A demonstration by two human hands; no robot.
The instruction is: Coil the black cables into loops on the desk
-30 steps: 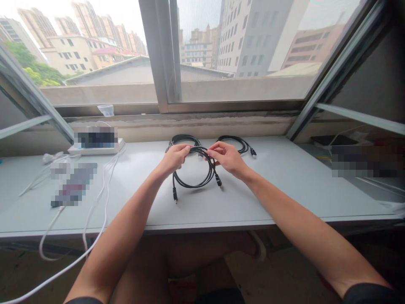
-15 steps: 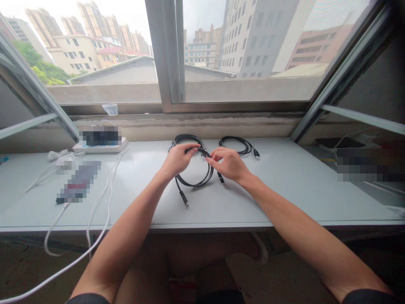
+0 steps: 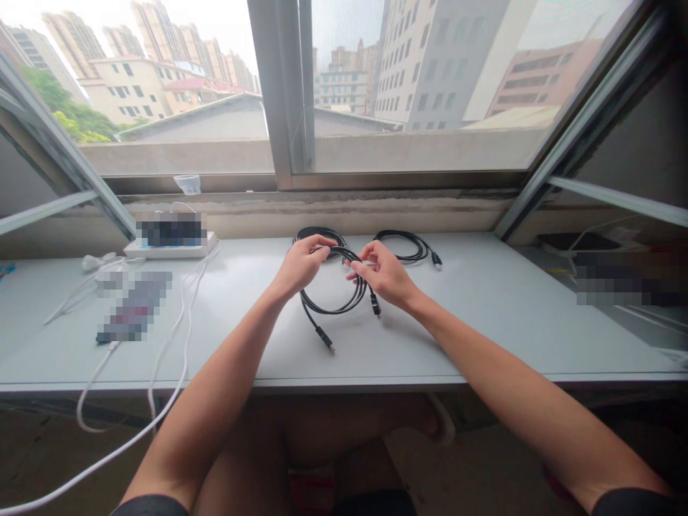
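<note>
Between my hands is a black cable (image 3: 336,311) wound into a loop, held just above the table. My left hand (image 3: 304,265) pinches the loop's upper left part between thumb and fingers. At its upper right, my right hand (image 3: 384,276) grips the strands with thumb and forefinger, the other fingers partly curled. One plug (image 3: 325,339) dangles at the lower left of the loop, and another plug (image 3: 375,306) hangs below my right hand. Behind my left hand lies a second coiled black cable (image 3: 321,231), partly hidden.
A third coiled black cable (image 3: 411,244) lies at the back right of the white table (image 3: 484,322). To the left are a white power strip (image 3: 170,248), white cords (image 3: 185,315) and a blurred flat device (image 3: 134,308). A window (image 3: 430,86) rises behind.
The held loop has shifted slightly, and its lower left plug has swung right and down. My right hand's fingers have changed their hold, with the thumb now over the strands.
</note>
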